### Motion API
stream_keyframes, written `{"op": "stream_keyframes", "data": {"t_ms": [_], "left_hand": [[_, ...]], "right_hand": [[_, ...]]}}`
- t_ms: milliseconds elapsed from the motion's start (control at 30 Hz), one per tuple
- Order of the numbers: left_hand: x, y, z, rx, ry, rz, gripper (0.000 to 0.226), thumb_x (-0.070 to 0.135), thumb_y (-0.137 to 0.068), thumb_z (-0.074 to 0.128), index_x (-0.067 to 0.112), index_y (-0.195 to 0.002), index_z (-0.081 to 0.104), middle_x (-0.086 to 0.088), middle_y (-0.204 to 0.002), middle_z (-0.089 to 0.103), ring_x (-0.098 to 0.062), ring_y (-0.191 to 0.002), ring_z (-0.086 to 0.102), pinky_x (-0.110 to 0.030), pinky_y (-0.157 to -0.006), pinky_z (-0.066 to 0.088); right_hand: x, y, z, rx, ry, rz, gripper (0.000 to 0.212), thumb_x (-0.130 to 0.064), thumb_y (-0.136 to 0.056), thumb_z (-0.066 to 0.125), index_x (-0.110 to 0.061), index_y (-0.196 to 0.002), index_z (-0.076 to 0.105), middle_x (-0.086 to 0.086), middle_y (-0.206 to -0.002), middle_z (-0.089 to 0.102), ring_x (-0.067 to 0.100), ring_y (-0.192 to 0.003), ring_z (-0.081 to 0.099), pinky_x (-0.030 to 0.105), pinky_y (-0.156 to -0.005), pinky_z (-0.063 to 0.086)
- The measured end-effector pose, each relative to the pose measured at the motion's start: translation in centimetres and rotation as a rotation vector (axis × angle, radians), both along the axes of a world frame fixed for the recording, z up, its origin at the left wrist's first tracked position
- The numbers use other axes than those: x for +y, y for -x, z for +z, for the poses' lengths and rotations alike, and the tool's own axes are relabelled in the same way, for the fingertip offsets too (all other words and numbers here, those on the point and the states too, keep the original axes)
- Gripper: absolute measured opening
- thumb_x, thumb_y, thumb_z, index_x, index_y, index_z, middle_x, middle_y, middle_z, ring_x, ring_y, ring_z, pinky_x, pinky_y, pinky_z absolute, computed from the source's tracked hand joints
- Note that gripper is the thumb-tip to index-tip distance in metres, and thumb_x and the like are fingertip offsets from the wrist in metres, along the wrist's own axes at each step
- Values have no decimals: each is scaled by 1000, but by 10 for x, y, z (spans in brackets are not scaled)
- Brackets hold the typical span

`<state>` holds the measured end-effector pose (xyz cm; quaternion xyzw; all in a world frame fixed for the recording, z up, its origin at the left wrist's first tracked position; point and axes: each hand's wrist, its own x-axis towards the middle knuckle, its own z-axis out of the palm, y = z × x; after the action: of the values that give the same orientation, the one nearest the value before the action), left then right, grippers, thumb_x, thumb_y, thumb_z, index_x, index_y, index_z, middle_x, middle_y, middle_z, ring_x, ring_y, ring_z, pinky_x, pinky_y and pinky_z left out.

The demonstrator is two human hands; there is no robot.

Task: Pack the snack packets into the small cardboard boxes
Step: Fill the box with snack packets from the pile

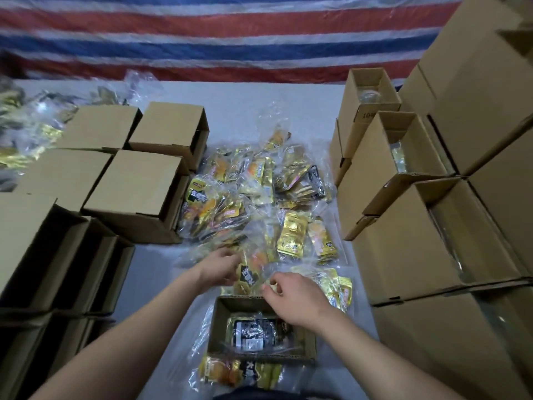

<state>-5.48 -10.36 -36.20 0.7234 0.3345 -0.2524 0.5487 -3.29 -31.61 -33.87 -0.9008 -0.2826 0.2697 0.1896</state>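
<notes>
A small open cardboard box (215,330) stands on the table just in front of me, with a black and gold snack packet (253,332) lying inside. Just beyond the box, my left hand (220,265) and my right hand (291,295) both grip a clear bag of gold and black snack packets (249,277) from either side. A large heap of similar bagged packets (253,192) spreads over the middle of the table. Another bag of packets (230,370) lies between the box and me.
Closed small boxes (135,186) stand at the left, with empty boxes on their sides (69,255) stacked nearer. Open filled boxes (403,157) and tall carton stacks (476,96) line the right. More packets (26,131) lie far left. A striped tarp (230,39) hangs behind.
</notes>
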Motion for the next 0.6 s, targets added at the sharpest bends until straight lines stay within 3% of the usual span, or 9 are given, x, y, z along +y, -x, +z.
{"op": "stream_keyframes", "data": {"t_ms": [33, 100, 200, 267, 333, 467, 600], "left_hand": [[-5, -5, -3, 6, -59, -13, 38, 28, -99, 52, 3, -128, 50, -7, -79, 60, -15, -63, 57, -21, -47, 45], [-11, -12, -8, 6, -310, -136, 46, 41, -96, 55, 8, -129, 49, -5, -87, 67, -12, -63, 61, -22, -46, 46], [-7, -14, -22, 94, -541, -343, 57, 46, -89, 66, 9, -130, 50, -8, -101, 70, -20, -84, 69, -34, -75, 59], [-2, -12, -31, 163, -535, -382, 58, 45, -88, 69, 8, -129, 52, -11, -114, 66, -25, -100, 66, -35, -87, 57], [2, -9, -36, 161, -521, -379, 47, 41, -91, 66, 7, -123, 58, -12, -117, 64, -26, -104, 63, -31, -87, 53], [5, 0, -26, -8, -446, -278, 27, 30, -98, 56, 6, -99, 70, -13, -93, 69, -29, -90, 66, -30, -73, 50], [9, 14, 12, -257, -369, -144, 20, 17, -102, 46, 8, -99, 63, -11, -82, 62, -30, -74, 60, -38, -73, 52]], "right_hand": [[0, 0, 1, 4, 2, -7, 37, -60, -93, 37, -30, -100, 58, -9, -81, 54, 16, -75, 54, 23, -52, 31], [0, 0, 2, 17, 12, -13, 40, -60, -93, 38, -28, -103, 59, -9, -80, 53, 15, -74, 53, 24, -52, 31], [-2, 0, 3, 63, 16, -20, 29, -60, -94, 39, -34, -83, 47, -15, -70, 44, 8, -65, 46, 26, -52, 30], [-4, 1, 4, 72, 29, -31, 31, -60, -93, 38, -34, -76, 42, -15, -69, 45, 5, -63, 45, 26, -51, 30], [-4, 2, 4, 73, 41, -36, 35, -61, -92, 35, -32, -76, 44, -12, -70, 50, 5, -63, 49, 27, -51, 31], [-3, 3, 3, 70, 33, -51, 42, -62, -91, 34, -26, -78, 51, -9, -70, 54, 7, -64, 52, 28, -52, 34], [-3, 3, 0, 63, 39, -56, 41, -59, -92, 37, -24, -81, 55, -5, -74, 58, 13, -68, 57, 31, -56, 42]]}}
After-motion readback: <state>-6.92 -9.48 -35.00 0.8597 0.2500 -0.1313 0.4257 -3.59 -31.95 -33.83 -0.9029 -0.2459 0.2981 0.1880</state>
